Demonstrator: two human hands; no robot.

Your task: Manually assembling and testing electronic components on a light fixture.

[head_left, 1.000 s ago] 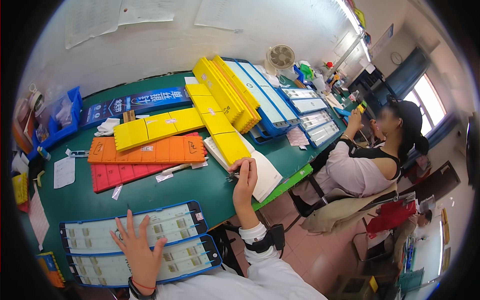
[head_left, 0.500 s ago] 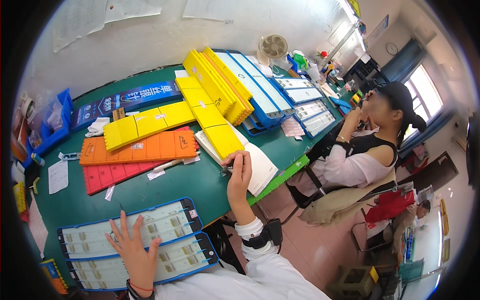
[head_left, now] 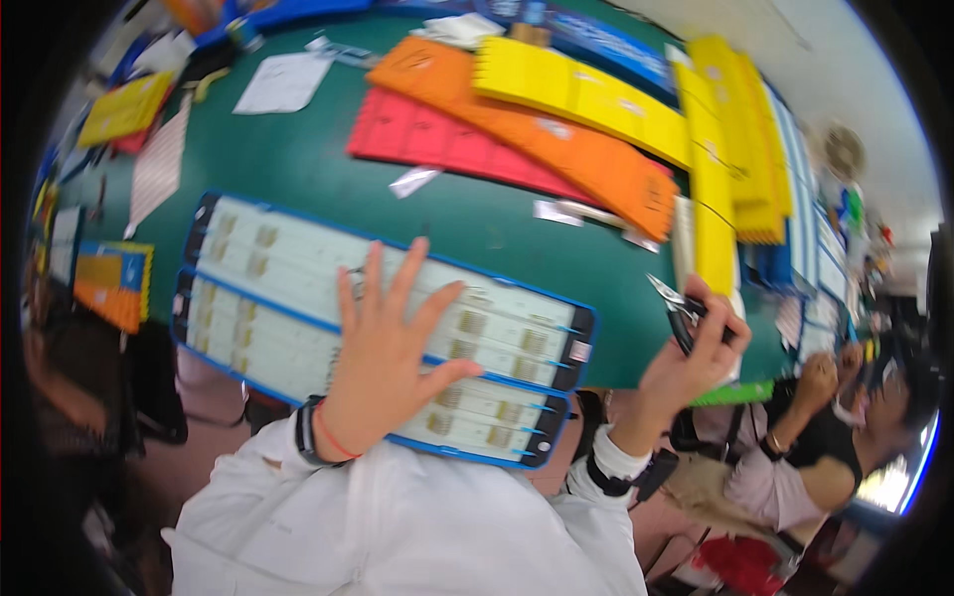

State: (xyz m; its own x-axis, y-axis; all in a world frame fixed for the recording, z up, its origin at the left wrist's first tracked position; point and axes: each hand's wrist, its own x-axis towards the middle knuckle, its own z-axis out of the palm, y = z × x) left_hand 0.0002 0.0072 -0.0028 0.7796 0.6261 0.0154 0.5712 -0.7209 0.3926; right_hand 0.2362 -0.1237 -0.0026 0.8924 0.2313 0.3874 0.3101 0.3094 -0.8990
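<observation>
My left hand [head_left: 386, 348] lies with spread fingers on a pair of long blue-edged trays [head_left: 298, 370] with pale surfaces and black ends. Small brownish strips sit in groups on both trays. To the right, my right hand [head_left: 704, 353] is closed around a pair of small pliers [head_left: 682, 320] with black handles. Their metal jaws point up and left over the green table, apart from the trays. The exact shape of the jaws is blurred.
Beyond the trays, the green table [head_left: 288, 159] bears red [head_left: 437, 139], orange [head_left: 517, 114] and yellow [head_left: 586, 94] ridged boards. A white paper [head_left: 283, 82] lies at the far left. A co-worker [head_left: 820, 427] sits at right; another person's arm [head_left: 65, 392] shows at left.
The view has swung left, so the trays now sit nearer its middle. My right hand has turned, showing the pliers more clearly. My left hand remains spread on the trays.
</observation>
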